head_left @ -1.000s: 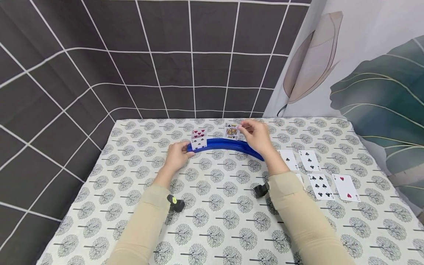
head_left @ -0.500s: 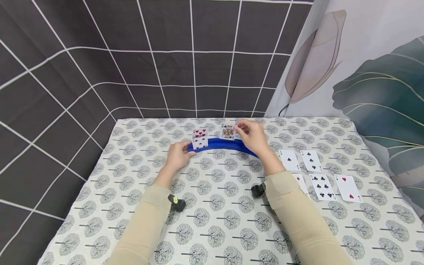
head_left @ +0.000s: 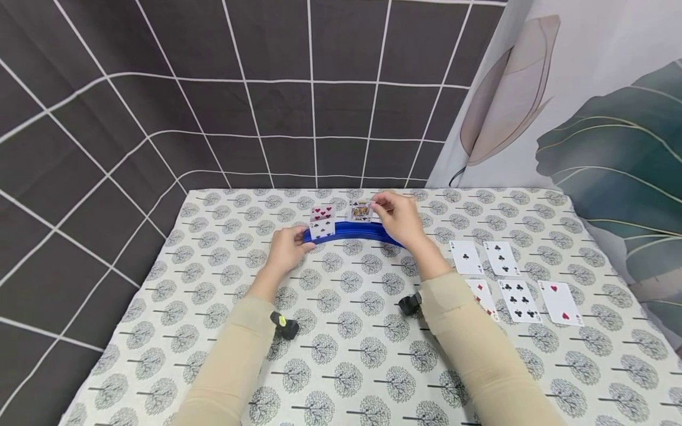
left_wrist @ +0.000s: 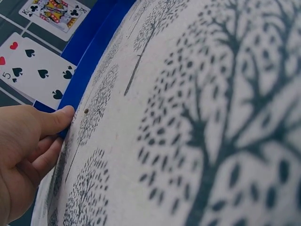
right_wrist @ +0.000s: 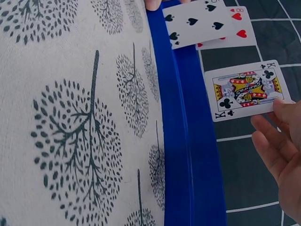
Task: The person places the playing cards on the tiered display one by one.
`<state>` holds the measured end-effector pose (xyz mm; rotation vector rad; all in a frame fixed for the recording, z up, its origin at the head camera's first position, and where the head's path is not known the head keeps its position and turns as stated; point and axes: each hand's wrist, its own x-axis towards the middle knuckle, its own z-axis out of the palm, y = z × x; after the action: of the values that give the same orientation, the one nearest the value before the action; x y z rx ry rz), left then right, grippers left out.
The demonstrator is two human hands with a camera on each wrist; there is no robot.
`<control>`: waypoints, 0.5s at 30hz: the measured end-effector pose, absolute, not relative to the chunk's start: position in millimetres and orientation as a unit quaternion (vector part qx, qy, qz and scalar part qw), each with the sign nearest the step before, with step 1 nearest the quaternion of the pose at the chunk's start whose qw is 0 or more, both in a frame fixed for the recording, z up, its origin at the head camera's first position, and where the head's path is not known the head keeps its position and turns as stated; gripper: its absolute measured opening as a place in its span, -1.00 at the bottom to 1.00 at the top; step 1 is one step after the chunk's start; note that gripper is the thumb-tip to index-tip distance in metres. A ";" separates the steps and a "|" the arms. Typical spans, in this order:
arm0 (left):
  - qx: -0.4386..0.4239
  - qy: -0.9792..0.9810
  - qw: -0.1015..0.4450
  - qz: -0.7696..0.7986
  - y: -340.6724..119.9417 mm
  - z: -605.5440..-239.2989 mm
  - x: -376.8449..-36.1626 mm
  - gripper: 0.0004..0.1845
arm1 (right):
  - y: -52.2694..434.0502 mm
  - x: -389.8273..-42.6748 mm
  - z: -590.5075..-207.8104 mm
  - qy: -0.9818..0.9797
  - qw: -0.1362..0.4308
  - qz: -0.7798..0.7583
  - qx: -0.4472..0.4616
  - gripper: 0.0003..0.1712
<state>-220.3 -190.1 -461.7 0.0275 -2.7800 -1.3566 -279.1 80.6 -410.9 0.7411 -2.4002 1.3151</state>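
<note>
A curved blue card holder (head_left: 363,230) lies across the far part of the table. Thumb and fingers of my left hand (head_left: 286,249) grip its left end. In its slots near that end stand a five of spades (right_wrist: 192,22) and, behind and higher, an eight of hearts (right_wrist: 242,29). My right hand (head_left: 401,220) pinches a king of clubs (right_wrist: 247,90) by one side edge. The king is upright just above the holder, to the right of the two standing cards, and a gap shows between it and the blue rim in the right wrist view.
Right of my right forearm, several cards lie face up: an ace of clubs (head_left: 466,258), a three of clubs (head_left: 501,259), a six of clubs (head_left: 518,302), a two of hearts (head_left: 560,303) and a diamond card (head_left: 482,297) partly behind the sleeve. A dark gridded curtain (head_left: 266,106) hangs behind the table.
My right hand has moved left along the holder with the king of clubs, closer to the standing cards. The left hand stays on the holder's end.
</note>
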 end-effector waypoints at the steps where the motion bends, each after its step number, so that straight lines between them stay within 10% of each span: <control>1: 0.008 -0.898 0.025 -0.438 -190.1 -462.0 -220.5 -0.47 | 79.8 -279.6 -411.4 -0.836 0.150 0.459 0.259 -0.90; 15: 0.003 -0.899 0.026 -0.436 -190.4 -463.5 -220.6 -0.45 | 73.3 -281.1 -417.7 -0.859 0.104 0.431 0.256 -0.84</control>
<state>-220.6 -190.4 -463.5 0.0107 -2.7799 -1.3486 -281.1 73.3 -417.7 0.7547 -2.5346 1.2703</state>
